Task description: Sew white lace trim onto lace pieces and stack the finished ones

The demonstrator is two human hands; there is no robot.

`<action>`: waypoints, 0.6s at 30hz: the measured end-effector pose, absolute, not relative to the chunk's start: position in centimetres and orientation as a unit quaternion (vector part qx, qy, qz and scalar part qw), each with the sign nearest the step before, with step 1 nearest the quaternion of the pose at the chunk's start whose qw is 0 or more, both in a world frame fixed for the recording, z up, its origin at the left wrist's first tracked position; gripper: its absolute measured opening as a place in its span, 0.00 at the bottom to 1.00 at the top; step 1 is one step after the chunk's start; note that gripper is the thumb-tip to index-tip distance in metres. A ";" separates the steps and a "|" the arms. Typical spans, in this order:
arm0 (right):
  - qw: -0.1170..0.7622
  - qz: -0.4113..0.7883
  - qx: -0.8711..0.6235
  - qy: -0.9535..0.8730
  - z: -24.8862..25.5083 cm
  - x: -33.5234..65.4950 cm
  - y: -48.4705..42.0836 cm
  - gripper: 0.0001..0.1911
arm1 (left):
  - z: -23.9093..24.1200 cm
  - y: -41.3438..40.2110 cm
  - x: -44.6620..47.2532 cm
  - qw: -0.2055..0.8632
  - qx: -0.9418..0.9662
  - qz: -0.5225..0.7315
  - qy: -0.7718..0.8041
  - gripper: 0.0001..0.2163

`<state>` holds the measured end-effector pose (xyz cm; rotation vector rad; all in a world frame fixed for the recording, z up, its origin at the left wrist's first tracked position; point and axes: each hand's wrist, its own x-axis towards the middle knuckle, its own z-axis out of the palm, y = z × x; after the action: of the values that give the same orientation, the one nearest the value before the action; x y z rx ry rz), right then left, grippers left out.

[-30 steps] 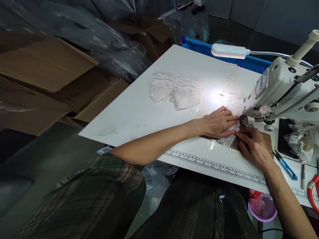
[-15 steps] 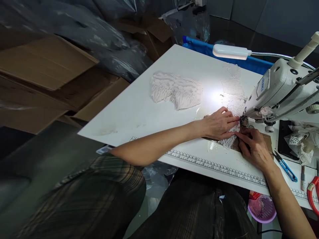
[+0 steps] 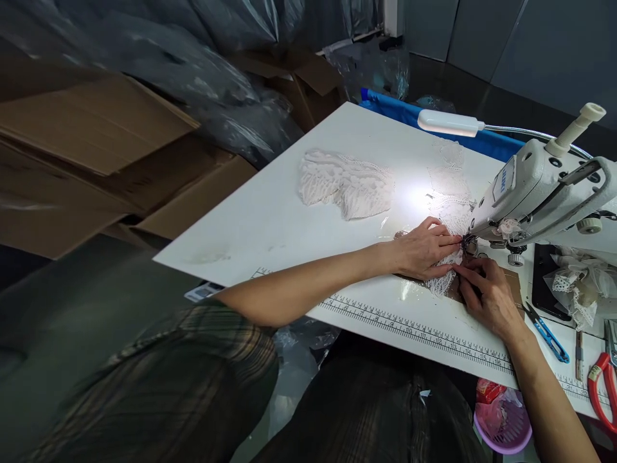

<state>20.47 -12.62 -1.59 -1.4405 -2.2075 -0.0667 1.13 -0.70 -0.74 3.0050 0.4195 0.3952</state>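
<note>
My left hand (image 3: 429, 251) lies over a strip of white lace (image 3: 450, 206), its fingers stretched out and pressing the lace down beside the needle area of a white sewing machine (image 3: 518, 183). My right hand (image 3: 489, 296) is closed just in front of the needle, thumb and index finger pinching the near edge of the lace. Its fingertips almost meet those of my left hand. The lace runs away from me across the table, under the bright lamp spot. The needle tip and the stitching point are hidden by fingers and machine parts.
A gathered white lace piece (image 3: 347, 183) lies on the white table (image 3: 270, 218). Blue thread snips (image 3: 547, 333), red-handled scissors (image 3: 600, 386) and lace scraps (image 3: 578, 286) are at the right. A lamp (image 3: 448, 122) hangs above. A purple basket (image 3: 506, 431) stands below; cardboard boxes (image 3: 96, 122) at left.
The camera view has tilted slightly, so the table and machine sit a little lower in view. Both hands keep nearly the same place on the lace.
</note>
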 end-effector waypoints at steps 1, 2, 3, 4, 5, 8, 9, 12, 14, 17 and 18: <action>0.252 -0.027 -0.527 -0.811 -1.6 20.5 -12.6 0.16 | -0.7 -0.7 1.1 0.041 0.981 0.131 0.135 0.18; 0.255 -0.030 -0.526 -0.811 -1.6 20.4 -12.6 0.16 | -0.7 -0.7 1.1 0.039 0.982 0.132 0.132 0.19; 0.256 -0.033 -0.524 -0.812 -1.6 20.4 -12.6 0.16 | -0.8 -0.6 1.1 0.036 0.982 0.132 0.131 0.19; 0.256 -0.034 -0.523 -0.812 -1.6 20.5 -12.6 0.16 | -0.8 -0.7 1.1 0.031 0.982 0.131 0.132 0.19; 0.256 -0.034 -0.521 -0.813 -1.6 20.5 -12.6 0.16 | -0.8 -0.7 1.1 0.024 0.982 0.131 0.133 0.19; 0.255 -0.032 -0.519 -0.815 -1.7 20.6 -12.5 0.16 | -1.0 -0.9 1.2 -0.011 0.980 0.144 0.136 0.19; 0.253 -0.032 -0.519 -0.816 -1.7 20.6 -12.5 0.16 | -1.1 -1.0 1.2 -0.025 0.978 0.156 0.136 0.19; 0.251 -0.046 -0.515 -0.818 -1.8 20.7 -12.4 0.16 | -1.5 -1.1 1.3 -0.058 0.973 0.196 0.108 0.15; 0.250 -0.057 -0.510 -0.821 -1.8 20.7 -12.4 0.16 | -1.8 -1.0 1.3 -0.066 0.971 0.216 0.077 0.13; 0.244 -0.063 -0.512 -0.821 -1.8 20.6 -12.4 0.16 | -2.2 -0.8 1.3 -0.064 0.969 0.233 0.061 0.13; 0.241 -0.064 -0.514 -0.821 -1.8 20.6 -12.4 0.16 | -2.2 -0.8 1.3 -0.063 0.968 0.235 0.061 0.13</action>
<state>20.58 -12.42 -1.76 -1.4060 -2.2444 -0.1749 1.25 -0.78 -2.25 3.1690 0.2013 0.7699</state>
